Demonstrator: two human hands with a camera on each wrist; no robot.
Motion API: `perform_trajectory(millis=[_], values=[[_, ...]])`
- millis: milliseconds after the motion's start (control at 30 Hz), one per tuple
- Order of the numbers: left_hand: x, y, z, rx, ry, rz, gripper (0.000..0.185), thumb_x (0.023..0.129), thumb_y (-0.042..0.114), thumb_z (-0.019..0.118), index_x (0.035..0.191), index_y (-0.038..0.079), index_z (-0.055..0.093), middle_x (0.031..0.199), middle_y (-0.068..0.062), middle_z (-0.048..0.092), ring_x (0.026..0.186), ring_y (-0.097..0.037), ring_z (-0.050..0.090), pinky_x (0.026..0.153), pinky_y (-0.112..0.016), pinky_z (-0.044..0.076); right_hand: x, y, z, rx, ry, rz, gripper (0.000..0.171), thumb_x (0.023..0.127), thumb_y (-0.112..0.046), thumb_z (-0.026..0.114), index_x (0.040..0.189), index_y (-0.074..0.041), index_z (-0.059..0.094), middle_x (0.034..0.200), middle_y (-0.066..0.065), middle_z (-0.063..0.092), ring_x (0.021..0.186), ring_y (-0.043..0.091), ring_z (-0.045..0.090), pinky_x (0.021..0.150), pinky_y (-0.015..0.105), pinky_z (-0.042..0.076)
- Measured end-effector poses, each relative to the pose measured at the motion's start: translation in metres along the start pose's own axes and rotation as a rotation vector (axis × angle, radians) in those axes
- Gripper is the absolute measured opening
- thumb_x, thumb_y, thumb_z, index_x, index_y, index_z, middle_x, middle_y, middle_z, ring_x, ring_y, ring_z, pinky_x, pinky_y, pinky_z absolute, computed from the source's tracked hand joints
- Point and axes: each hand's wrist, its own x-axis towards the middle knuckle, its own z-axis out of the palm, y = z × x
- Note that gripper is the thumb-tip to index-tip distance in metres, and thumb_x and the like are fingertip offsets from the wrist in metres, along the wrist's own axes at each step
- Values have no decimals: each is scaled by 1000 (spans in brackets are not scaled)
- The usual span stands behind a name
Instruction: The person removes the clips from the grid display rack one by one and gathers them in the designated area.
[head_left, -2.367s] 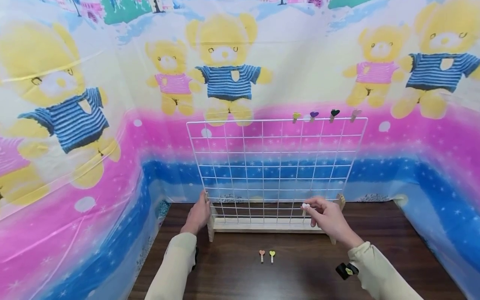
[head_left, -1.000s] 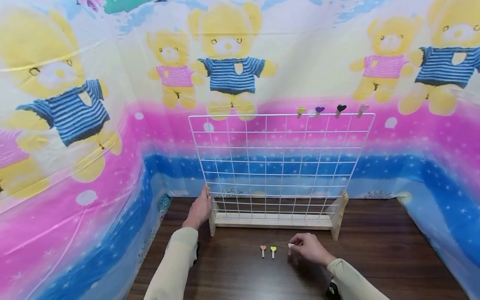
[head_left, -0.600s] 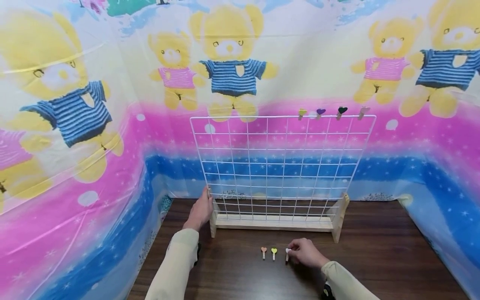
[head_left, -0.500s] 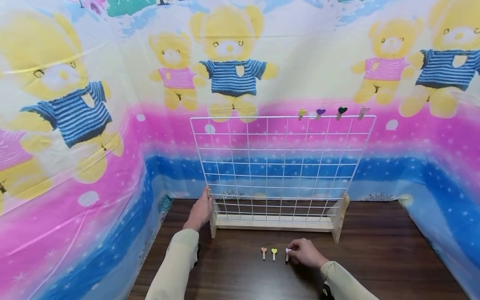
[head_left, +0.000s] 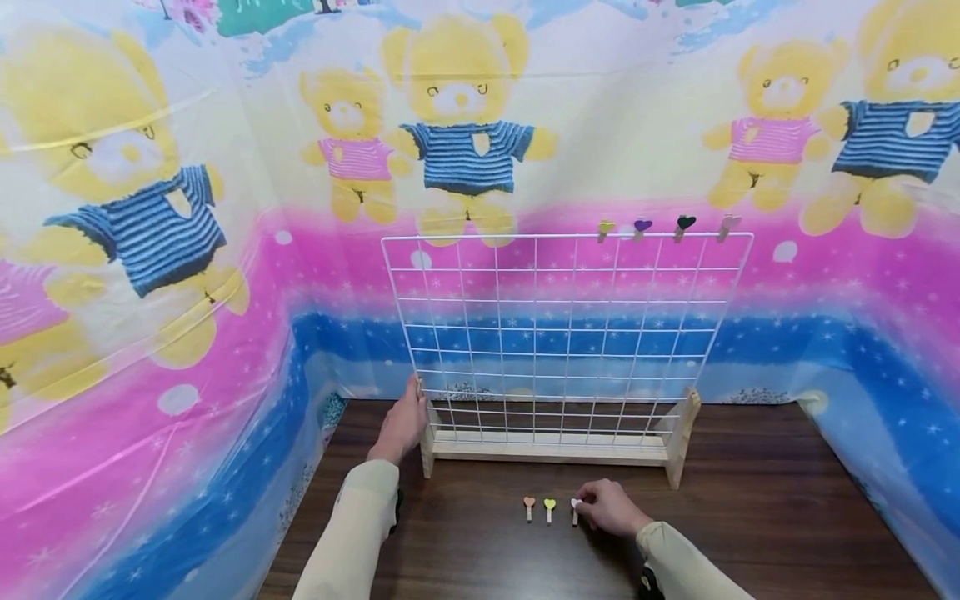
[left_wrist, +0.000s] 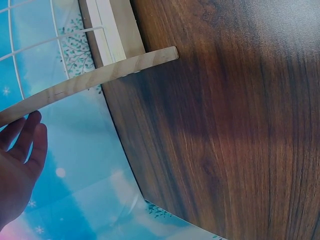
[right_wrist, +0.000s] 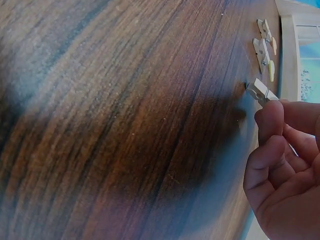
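A white wire grid (head_left: 536,333) stands in a pale wooden stand (head_left: 551,451). At the stand's left upright, my left hand (head_left: 401,427) has fairly straight fingers; in the left wrist view the fingertips (left_wrist: 34,117) touch the upright's (left_wrist: 90,79) outer side, the thumb out of sight. My right hand (head_left: 611,507) pinches a small wooden clothespin (head_left: 575,511) with a white heart, low over the table in front of the stand. In the right wrist view its bare legs (right_wrist: 257,90) stick out past thumb and finger. To its left lie a yellow-heart clothespin (head_left: 550,511) and an orange-heart clothespin (head_left: 529,508).
Along the grid's top wire, toward the right, sit a yellow-heart clip (head_left: 606,228), a purple-heart clip (head_left: 642,227), a dark green-heart clip (head_left: 684,225) and a pink-heart clip (head_left: 727,225). Bear-printed cloth (head_left: 615,150) hangs behind and beside the dark wooden table (head_left: 480,558).
My right hand has come down from in front of the grid to the table with the white-heart clothespin, then shifted slightly left toward the other two. The left hand stays at the upright.
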Motion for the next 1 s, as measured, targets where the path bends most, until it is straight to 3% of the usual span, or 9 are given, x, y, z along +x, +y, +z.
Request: perform_trajectory(millis=[733, 1000], values=[[-1, -1, 2, -11, 3, -12, 52, 104, 24, 35, 151, 17, 14, 128, -18, 54, 99, -34, 61, 79, -49, 48, 8, 6, 7, -41, -2, -34, 7, 89, -9, 63, 83, -7, 66, 63, -5, 54, 46, 7, 51, 46, 24, 43], [0, -3, 3, 0, 18, 12, 52, 104, 22, 36, 151, 15, 15, 127, -18, 54, 91, -33, 62, 74, -48, 48, 10, 6, 10, -43, 13, -32, 8, 89, -9, 64, 82, -6, 66, 64, -4, 55, 47, 7, 52, 47, 25, 44]])
